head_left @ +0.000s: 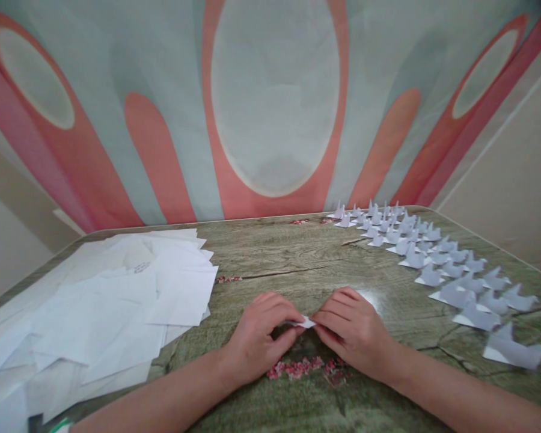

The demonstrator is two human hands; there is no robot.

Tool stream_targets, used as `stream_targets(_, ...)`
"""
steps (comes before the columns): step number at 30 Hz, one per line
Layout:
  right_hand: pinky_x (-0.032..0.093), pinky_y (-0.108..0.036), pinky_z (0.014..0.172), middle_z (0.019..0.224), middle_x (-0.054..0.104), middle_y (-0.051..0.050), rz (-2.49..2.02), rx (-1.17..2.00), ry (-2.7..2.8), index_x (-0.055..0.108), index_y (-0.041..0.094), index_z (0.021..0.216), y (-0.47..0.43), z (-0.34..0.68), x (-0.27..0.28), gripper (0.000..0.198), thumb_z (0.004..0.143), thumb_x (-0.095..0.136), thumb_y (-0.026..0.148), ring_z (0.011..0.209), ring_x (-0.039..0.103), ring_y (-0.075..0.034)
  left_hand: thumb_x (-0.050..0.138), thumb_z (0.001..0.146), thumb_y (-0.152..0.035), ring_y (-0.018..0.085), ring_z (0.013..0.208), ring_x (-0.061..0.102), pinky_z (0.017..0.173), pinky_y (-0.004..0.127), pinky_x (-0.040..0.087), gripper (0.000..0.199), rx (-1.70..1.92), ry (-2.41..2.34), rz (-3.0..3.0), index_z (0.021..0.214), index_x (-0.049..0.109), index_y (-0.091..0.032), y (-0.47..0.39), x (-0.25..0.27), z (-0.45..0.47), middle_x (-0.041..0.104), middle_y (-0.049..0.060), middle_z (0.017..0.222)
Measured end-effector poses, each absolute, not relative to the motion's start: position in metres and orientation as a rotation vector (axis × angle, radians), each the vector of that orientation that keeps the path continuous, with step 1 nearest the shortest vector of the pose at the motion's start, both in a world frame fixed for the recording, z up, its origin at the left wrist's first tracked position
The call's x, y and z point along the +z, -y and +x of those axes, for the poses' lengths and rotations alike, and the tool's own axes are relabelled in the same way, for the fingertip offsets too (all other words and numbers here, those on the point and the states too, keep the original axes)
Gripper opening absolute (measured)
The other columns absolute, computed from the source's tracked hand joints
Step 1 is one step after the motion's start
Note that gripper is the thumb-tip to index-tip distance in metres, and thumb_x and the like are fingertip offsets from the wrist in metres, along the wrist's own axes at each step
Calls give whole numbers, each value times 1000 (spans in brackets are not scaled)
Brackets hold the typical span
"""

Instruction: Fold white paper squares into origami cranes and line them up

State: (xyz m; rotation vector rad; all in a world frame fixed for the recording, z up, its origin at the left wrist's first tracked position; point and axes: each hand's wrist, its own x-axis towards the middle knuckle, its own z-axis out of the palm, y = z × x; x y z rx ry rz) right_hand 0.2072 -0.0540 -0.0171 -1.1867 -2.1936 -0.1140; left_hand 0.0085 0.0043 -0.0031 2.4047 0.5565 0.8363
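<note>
Between my two hands, low over the middle of the table, is a small piece of folded white paper (305, 323). My left hand (265, 331) pinches its left side between thumb and fingers. On the right, my right hand (352, 329) has its fingertips closed on the other end. Most of the paper is covered by the fingers, so its full shape cannot be made out. The nearest folded paper bird (514, 349) stands at the right, apart from my right hand.
A spread heap of white paper sheets (103, 313) covers the left of the wood-patterned table (270, 252). Several rows of folded white paper birds (415, 258) run along the right side. Behind the table's back edge rises a wall with a pink and grey-green pattern (275, 204).
</note>
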Motion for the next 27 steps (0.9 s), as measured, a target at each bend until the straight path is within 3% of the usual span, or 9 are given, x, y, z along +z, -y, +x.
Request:
stream_targets(5, 33, -32, 67, 67, 59, -1, -1172, -249, 2215, 60, 18, 77, 54, 210, -17, 10, 83, 53, 15, 68, 48, -15, 61, 79, -23, 16, 82, 53, 76, 30, 38, 11, 832, -563, 2411, 90, 59, -19, -4, -3, 9, 61, 4, 85)
stream_targets(15, 31, -31, 66, 64, 56, -1, -1178, -290, 2253, 58, 18, 69, 51, 214, -21, 19, 86, 49, 16, 66, 45, -15, 57, 80, -18, 17, 83, 53, 76, 31, 39, 6, 744, -617, 2427, 85, 59, -19, -5, -5, 9, 61, 4, 86)
stream_targets(27, 33, -30, 65, 72, 54, -2, -1343, -5, 2251, 60, 18, 74, 53, 212, -21, 13, 85, 52, 19, 71, 47, -16, 54, 82, -19, 15, 79, 54, 73, 27, 39, 7, 552, -678, 2485, 80, 60, -19, -5, -4, 10, 61, 1, 80)
